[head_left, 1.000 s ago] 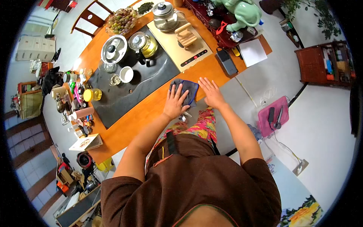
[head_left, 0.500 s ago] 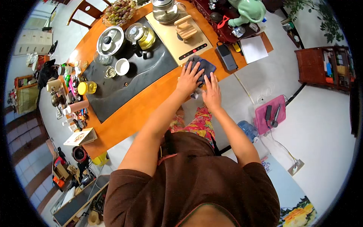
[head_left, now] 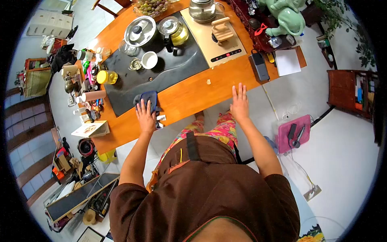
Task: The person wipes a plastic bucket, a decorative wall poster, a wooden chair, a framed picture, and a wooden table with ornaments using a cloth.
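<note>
My left hand (head_left: 146, 117) holds a dark grey-blue cloth (head_left: 148, 97) against the wooden tabletop, at the front edge of the black tray. Its fingers reach over the cloth, and a small white piece, perhaps a tag, shows at the cloth's lower side. Farther right, my right hand (head_left: 240, 103) is open, holding nothing, with its fingers stretched out at the front edge of the wooden table (head_left: 189, 103). A small pale spot (head_left: 208, 82) lies on the wood between the two hands.
On the black tray (head_left: 177, 68) stand a lidded pot (head_left: 139, 31), a glass teapot (head_left: 177, 34) and a white cup (head_left: 149, 60). A yellow-lidded jar (head_left: 107, 77) and several bottles crowd the left. A glass kettle (head_left: 202, 11) and a grey box (head_left: 260, 66) are at right.
My left hand has slid the cloth leftward along the table's front edge. My right hand has come off the cloth and now stays at the right. The view has shifted slightly.
</note>
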The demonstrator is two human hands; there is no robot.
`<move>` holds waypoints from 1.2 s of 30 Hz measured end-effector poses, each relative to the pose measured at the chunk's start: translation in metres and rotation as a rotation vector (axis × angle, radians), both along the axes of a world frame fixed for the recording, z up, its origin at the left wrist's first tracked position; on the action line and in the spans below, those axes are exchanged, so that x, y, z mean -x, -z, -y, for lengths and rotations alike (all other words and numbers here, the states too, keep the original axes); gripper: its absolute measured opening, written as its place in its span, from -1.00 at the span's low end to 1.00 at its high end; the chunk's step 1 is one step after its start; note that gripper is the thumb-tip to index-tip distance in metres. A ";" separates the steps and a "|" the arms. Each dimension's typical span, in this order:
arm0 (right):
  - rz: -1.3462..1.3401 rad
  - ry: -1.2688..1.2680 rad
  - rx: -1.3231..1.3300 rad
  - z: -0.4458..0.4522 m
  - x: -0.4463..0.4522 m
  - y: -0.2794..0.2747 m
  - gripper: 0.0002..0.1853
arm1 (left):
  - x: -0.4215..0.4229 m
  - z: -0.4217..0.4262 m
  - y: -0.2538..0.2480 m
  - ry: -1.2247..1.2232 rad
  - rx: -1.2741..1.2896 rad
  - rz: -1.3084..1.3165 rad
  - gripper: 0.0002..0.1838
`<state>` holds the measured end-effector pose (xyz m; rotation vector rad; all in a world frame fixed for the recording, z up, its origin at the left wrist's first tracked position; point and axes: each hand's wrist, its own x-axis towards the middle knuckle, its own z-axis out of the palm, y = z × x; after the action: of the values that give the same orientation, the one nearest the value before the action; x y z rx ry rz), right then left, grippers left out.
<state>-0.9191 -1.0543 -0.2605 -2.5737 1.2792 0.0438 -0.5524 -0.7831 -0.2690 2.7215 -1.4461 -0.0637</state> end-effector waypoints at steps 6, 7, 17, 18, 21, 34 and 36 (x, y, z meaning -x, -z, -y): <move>-0.045 -0.005 0.014 -0.003 -0.005 -0.003 0.01 | 0.026 0.139 -0.016 0.335 0.059 -0.093 -0.23; -0.056 -0.001 0.019 -0.003 -0.007 -0.003 0.01 | 0.034 0.166 -0.009 0.350 0.092 -0.090 -0.26; -0.114 -0.023 0.044 -0.004 -0.010 -0.008 0.04 | 0.029 0.209 -0.008 0.302 0.177 0.013 -0.43; -0.115 -0.027 0.047 -0.004 -0.009 -0.008 0.04 | 0.022 0.201 -0.011 0.307 0.177 0.027 -0.42; -0.124 -0.042 0.066 -0.002 -0.005 -0.005 0.03 | -0.003 0.182 -0.015 0.242 0.137 0.064 -0.42; -0.114 -0.018 0.072 -0.005 -0.007 0.004 0.01 | -0.081 0.023 -0.023 -0.002 -0.054 0.118 -0.41; -0.134 0.006 0.051 -0.006 -0.009 0.003 0.01 | -0.103 0.004 -0.018 -0.097 -0.082 0.190 -0.41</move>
<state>-0.9099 -1.0481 -0.2637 -2.6501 1.3508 0.1883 -0.4495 -0.7869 -0.2510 2.9299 -1.3796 0.1469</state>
